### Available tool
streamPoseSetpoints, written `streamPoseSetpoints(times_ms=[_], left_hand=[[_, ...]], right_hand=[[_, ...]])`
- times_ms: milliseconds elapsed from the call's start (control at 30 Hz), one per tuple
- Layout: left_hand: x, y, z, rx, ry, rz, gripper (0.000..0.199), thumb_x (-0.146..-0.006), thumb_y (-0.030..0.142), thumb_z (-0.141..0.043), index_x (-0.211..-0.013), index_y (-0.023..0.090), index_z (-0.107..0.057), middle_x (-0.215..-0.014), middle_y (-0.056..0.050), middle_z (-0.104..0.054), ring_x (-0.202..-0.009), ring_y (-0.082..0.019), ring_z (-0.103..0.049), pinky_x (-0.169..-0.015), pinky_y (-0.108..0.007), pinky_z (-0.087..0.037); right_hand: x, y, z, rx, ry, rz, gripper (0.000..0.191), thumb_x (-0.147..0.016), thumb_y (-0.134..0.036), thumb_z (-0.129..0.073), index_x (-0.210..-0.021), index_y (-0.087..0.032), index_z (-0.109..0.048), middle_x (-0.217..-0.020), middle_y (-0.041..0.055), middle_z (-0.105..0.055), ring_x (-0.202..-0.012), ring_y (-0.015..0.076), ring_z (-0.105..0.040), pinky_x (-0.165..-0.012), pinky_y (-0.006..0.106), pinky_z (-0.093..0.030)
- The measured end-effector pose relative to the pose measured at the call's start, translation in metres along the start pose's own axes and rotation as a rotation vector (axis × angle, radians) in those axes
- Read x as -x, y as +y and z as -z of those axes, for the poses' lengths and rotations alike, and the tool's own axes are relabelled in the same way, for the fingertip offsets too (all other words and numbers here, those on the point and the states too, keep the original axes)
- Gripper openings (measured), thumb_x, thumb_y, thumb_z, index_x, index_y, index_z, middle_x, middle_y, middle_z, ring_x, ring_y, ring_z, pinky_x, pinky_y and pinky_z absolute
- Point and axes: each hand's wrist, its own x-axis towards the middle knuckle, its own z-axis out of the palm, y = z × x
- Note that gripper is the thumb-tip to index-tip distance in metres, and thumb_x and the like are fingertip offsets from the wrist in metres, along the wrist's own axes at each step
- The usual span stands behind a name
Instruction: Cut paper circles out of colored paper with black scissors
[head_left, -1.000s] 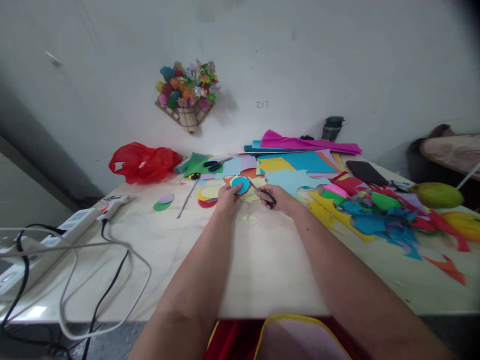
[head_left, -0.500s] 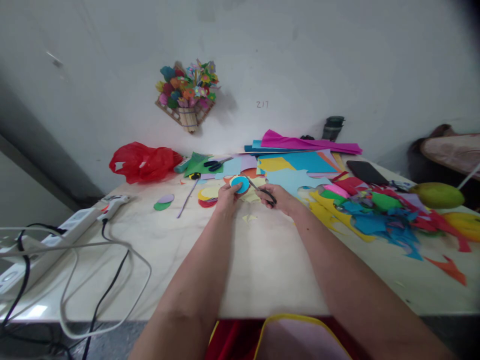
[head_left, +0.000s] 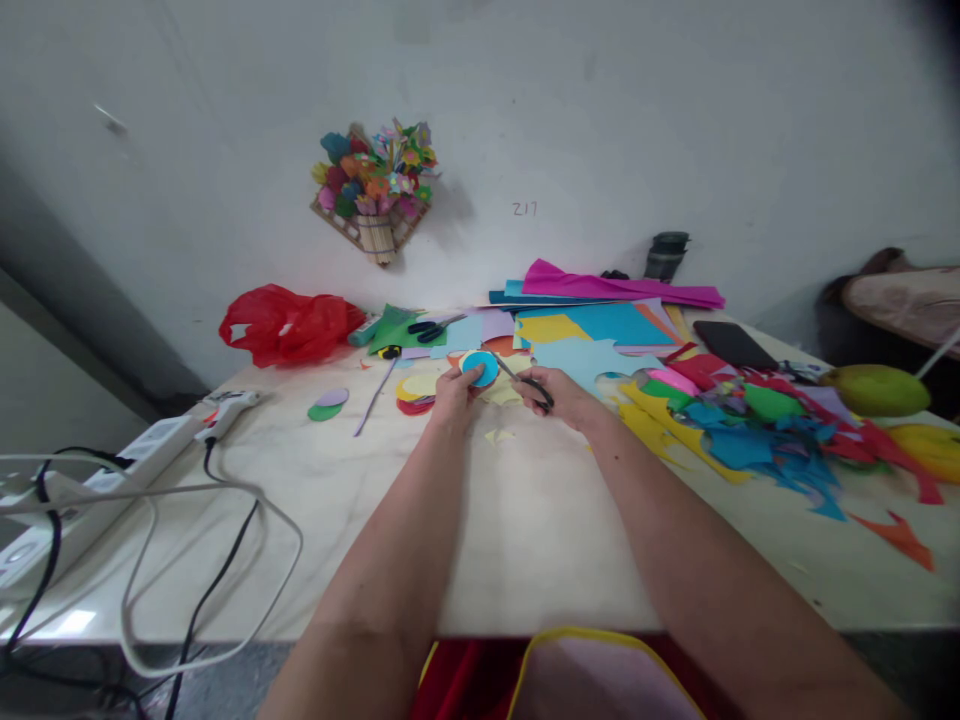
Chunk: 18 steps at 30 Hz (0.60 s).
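Observation:
A round blue paper disc (head_left: 481, 366) is pinched in my left hand (head_left: 454, 393), with the thumb on its face and a paler paper edge showing behind it. My right hand (head_left: 551, 392) is closed round the black handles of a pair of scissors (head_left: 534, 389), whose blades reach to the right edge of the disc. Small pale yellow scraps (head_left: 498, 437) lie on the table (head_left: 551, 540) below the hands. Left of my left hand is a small stack of yellow and red paper rounds (head_left: 417, 388). Farther left rest a green and a lilac round (head_left: 328, 405).
Coloured scraps (head_left: 780, 430) spread over the right side, near a phone (head_left: 733, 345) and green fruit (head_left: 874, 390). Paper sheets (head_left: 615, 323) lie at the back beside other scissors (head_left: 435, 328). A red bag (head_left: 289, 325), power strip (head_left: 97, 490) and cables occupy the left.

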Motion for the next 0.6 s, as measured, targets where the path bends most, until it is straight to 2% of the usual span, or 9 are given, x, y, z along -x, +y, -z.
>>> streamPoseSetpoints(times_ms=[333, 600], left_hand=[[-0.0001, 0.0005, -0.0006, 0.015, 0.017, -0.003, 0.033, -0.047, 0.021, -0.088, -0.072, 0.01, -0.07, -0.07, -0.005, -0.07, -0.068, -0.017, -0.067, -0.074, -0.033, -0.057], [-0.0009, 0.0004, 0.0001, 0.018, 0.048, 0.004, 0.028, -0.053, 0.018, -0.085, -0.075, 0.009, -0.07, -0.072, -0.007, -0.07, -0.07, -0.019, -0.068, -0.079, -0.037, -0.056]], right_hand=[[-0.003, 0.0032, 0.0006, -0.009, 0.008, 0.014, 0.018, -0.07, -0.029, -0.068, -0.079, -0.016, -0.059, -0.047, -0.0047, -0.048, -0.04, 0.0076, -0.038, -0.038, 0.021, -0.028], [-0.0062, 0.0072, 0.0023, -0.031, -0.012, 0.028, 0.019, -0.069, -0.03, -0.069, -0.075, -0.018, -0.056, -0.045, -0.0066, -0.043, -0.039, 0.0078, -0.037, -0.037, 0.021, -0.027]])
